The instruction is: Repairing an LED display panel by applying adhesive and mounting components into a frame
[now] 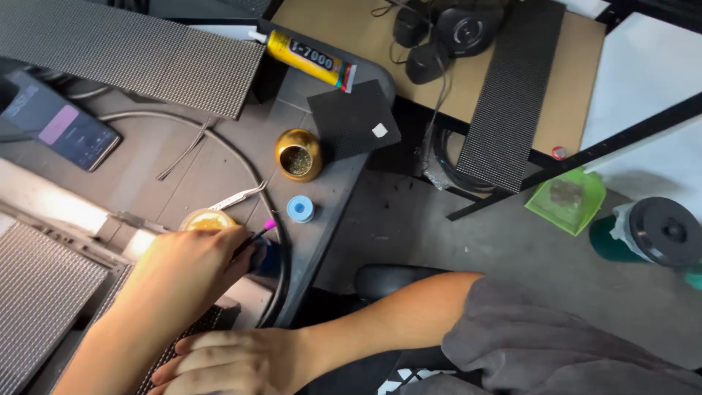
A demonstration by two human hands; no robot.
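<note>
My left hand (186, 271) comes in from the lower left and is closed around a dark-handled tool (257, 247) with a pink end, most likely a soldering iron. Its tip is near a small round tin of amber paste (207, 219). My right hand (234, 360) reaches in from the right under a grey sleeve (548, 344). It lies flat, fingers stretched out, on the edge of a dark LED matrix panel (191, 330) at the bottom. Metal tweezers (238, 196) and a small blue solder spool (300, 209) lie just beyond the left hand.
On the grey bench are a gold cup of brass wool (298, 155), a small black square panel (355, 121), a yellow glue tube (307, 60), a phone (62, 124) and large LED panels (139, 51). A black cable (245, 164) loops across. A green tub (567, 199) and a dark-lidded jar (662, 230) stand on the right.
</note>
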